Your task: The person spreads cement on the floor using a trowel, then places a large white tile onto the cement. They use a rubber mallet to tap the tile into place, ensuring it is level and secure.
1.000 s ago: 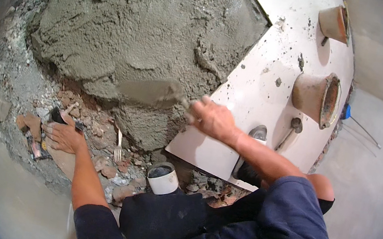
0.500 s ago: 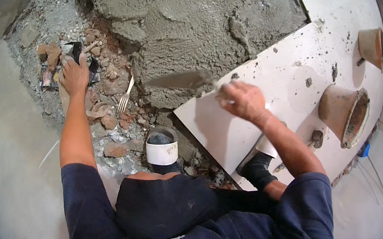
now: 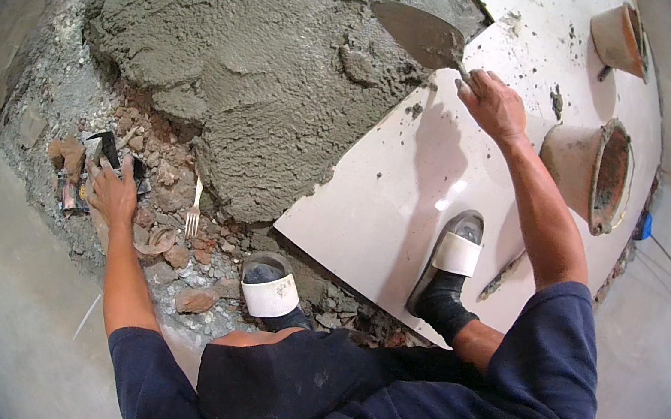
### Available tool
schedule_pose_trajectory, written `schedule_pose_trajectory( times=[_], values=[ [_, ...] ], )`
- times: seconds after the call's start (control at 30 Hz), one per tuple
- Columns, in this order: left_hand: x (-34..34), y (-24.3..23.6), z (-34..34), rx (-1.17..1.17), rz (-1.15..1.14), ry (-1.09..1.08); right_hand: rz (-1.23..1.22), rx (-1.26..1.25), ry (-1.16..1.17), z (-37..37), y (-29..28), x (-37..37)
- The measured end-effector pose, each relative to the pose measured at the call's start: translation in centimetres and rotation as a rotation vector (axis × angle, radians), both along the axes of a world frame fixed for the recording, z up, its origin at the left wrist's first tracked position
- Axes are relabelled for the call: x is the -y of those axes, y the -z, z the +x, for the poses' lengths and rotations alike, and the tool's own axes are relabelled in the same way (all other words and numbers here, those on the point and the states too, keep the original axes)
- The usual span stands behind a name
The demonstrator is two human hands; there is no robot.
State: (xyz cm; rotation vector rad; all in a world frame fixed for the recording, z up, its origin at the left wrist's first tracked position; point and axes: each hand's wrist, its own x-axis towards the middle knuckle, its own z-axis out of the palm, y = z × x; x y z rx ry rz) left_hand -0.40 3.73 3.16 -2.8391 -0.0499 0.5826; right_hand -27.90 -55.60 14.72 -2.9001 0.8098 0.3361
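My right hand (image 3: 494, 105) is closed round the handle of a pointed trowel (image 3: 420, 36). The blade lies over the right edge of a wide bed of wet grey mortar (image 3: 264, 51), beside the pale tiles. At the left, my left hand (image 3: 113, 192) rests with fingers spread on the rubble. Under and around it are a dark printed packet (image 3: 76, 195) and a bent black piece (image 3: 107, 148); part of the packet is hidden by the hand. A white fork (image 3: 194, 210) lies among the broken stones to its right.
Large pale tiles (image 3: 369, 215) flank the mortar, spattered with bits. Two mortar-stained buckets (image 3: 564, 161) lie tipped at the right. A blue-handled tool (image 3: 643, 226) is by the wall. My sandalled right foot (image 3: 457, 254) stands on the tile, my left foot (image 3: 270, 286) on rubble.
My right hand and the trowel have swept away from me and to the right, from the near part of the mortar to its right edge. My left hand stays by the packet.
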Motion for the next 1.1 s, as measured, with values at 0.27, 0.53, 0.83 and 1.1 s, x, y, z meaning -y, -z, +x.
schedule_pose_trajectory(
  times=[0.27, 0.53, 0.83, 1.1],
  values=[
    [0.3, -0.3, -0.4, 0.147, -0.048, 0.103, 0.09, -0.087, -0.132, 1.5, 0.9, -2.1],
    [-0.5, 0.1, 0.2, 0.009, -0.027, 0.114, 0.008, -0.008, 0.226, 0.7, -11.1, 2.6],
    [-0.9, -0.3, 1.6, -0.08, -0.096, -0.04, -0.383, -0.201, 0.725, -23.8, -28.9, 8.9],
    [-4.4, -3.2, -2.1, 0.0, -0.143, -0.01, -0.389, -0.48, 0.819, -29.1, -18.7, 15.7]
  ],
)
